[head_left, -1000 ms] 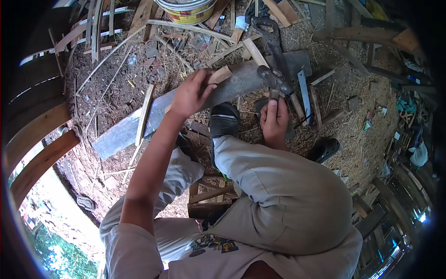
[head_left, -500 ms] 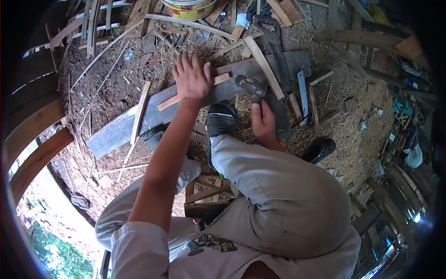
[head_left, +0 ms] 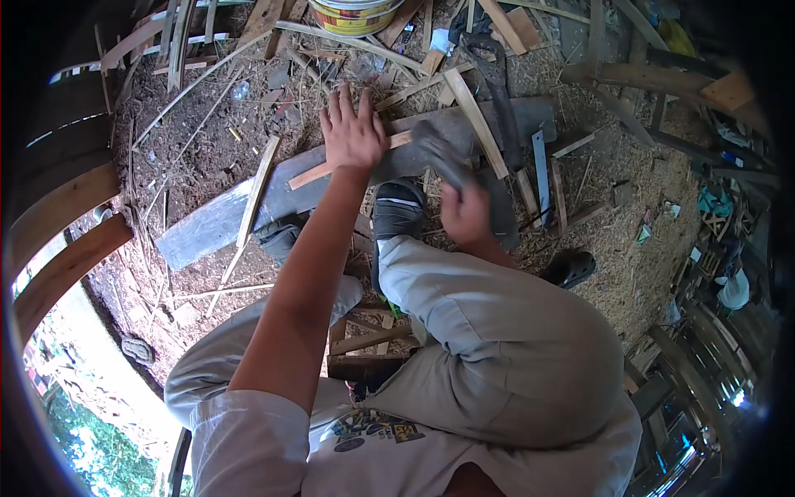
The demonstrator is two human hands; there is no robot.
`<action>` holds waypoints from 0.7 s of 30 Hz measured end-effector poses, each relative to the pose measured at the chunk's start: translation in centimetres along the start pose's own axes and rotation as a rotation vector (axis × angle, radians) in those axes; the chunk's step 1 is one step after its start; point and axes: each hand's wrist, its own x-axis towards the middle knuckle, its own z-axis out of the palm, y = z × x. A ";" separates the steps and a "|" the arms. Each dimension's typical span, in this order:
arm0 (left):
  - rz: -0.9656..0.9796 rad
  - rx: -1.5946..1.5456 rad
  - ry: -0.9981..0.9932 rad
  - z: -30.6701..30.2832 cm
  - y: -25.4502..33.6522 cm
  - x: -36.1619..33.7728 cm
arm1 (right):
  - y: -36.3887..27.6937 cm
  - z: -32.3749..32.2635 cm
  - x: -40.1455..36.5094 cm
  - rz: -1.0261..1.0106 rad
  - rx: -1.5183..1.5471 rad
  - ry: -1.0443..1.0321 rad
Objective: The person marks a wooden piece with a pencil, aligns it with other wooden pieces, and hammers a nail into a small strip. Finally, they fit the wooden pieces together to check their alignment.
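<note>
My left hand lies flat with fingers spread, pressed over a thin wooden strip. That strip rests on a long grey plank on the ground, its right end showing past my hand. In my right hand is a hammer, gripped by the handle and blurred by motion. The hammer's head overlaps the right end of the strip in this view. My fingers wrap the handle near my right shoe.
Across the plank lie a pale batten and another thin stick. A handsaw, a metal ruler and a loose clog are to the right. A bucket stands at the top among wood scraps.
The hammer has swung up and left, its head now over the strip's right end. My left hand stays flat on the strip. The whole view has shifted slightly.
</note>
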 end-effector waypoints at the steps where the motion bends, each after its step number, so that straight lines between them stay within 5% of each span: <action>1: 0.001 -0.004 0.010 0.1 0.0 0.0 | 0.8 0.3 -0.2 -0.005 -0.003 0.001; 4: -0.020 -0.012 -0.009 0.3 0.0 0.4 | 0.2 0.2 0.9 0.208 -0.129 -0.166; 9: -0.023 -0.019 -0.026 0.2 -0.1 0.1 | -2.9 -1.3 1.6 0.204 0.180 0.031; 12: 0.047 -0.063 0.092 -1.2 -0.4 -0.1 | -2.8 -1.3 1.5 0.215 0.330 0.066; 15: 0.182 -0.255 -0.026 -3.7 -1.1 -1.5 | -2.0 -1.0 1.2 0.259 0.380 0.110; 17: 0.525 -0.168 -0.024 -3.7 -2.1 -2.6 | -1.6 -0.9 0.3 0.306 0.388 0.110; 21: 0.430 -0.265 0.062 -4.7 -2.0 -1.1 | -1.0 -1.0 0.0 0.448 0.460 0.137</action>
